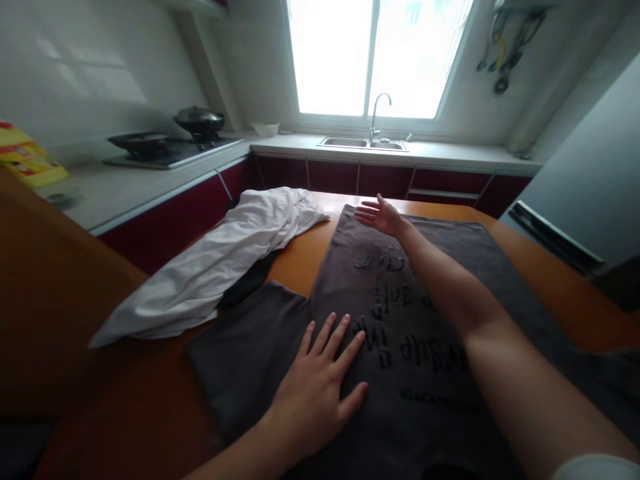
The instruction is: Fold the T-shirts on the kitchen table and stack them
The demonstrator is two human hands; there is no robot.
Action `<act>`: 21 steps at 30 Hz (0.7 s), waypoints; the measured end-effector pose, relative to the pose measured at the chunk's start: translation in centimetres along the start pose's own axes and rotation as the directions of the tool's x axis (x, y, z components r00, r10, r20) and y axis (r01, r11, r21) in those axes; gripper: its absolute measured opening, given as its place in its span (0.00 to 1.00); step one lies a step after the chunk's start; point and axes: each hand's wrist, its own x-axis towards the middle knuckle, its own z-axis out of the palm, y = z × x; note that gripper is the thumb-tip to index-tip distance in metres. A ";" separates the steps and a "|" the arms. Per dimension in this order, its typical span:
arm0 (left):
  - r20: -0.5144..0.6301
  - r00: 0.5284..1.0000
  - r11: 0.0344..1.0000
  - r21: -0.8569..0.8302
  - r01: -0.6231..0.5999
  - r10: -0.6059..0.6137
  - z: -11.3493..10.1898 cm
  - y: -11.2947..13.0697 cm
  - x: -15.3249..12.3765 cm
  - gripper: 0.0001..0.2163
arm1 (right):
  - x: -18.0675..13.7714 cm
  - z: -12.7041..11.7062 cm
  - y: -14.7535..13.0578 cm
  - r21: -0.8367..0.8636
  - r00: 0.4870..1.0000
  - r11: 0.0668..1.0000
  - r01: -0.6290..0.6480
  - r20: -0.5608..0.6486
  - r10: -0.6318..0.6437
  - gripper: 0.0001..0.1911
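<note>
On the orange table (545, 273) a dark grey T-shirt (390, 400) lies spread flat, its printed lettering facing up, reaching from the near edge almost to the far edge and covering most of the table's middle and right side. The left hand (315, 393) rests palm down on the shirt close to the near edge, fingers (327, 337) straight and fanned apart, gripping nothing; it sits just beside the seam where the shirt's left sleeve (240, 347) juts out toward the table's left side. The right hand (381, 215) is stretched out to the shirt's far end, near the far edge of the table, palm turned down and fingers extended together, released rather than closed on the cloth; whether it presses the fabric or hangs just above it cannot be told. The right forearm crosses the lettering diagonally. Along the table's left side a crumpled white garment (225, 267) lies in a long heap, with a bit of darker cloth (250, 283) showing under it, just beside the grey sleeve. Beyond the table runs a pale counter (125, 190) with a stove (165, 150) and a wok (199, 120), a yellow packet (25, 160) at its left end, and a sink (363, 143) with a tap (377, 110) under a bright window (370, 53).
</note>
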 end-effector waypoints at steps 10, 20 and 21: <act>-0.009 1.000 0.999 -0.041 -0.016 0.016 0.2 -0.1 -0.1 0.32 | 0.5 0.7 0.5 -0.623 0.808 0.778 0.080 -0.416 -0.416 0.25; -0.043 0.999 0.999 -0.040 -0.017 0.015 0.3 -0.1 0.0 0.31 | -3.0 -4.6 1.1 -0.943 0.916 0.037 -0.331 -0.330 -0.227 0.37; -0.045 0.999 0.999 -0.035 -0.018 0.017 0.3 -0.1 0.0 0.31 | -2.9 -4.8 0.9 -0.938 0.912 0.044 -0.343 -0.344 -0.224 0.38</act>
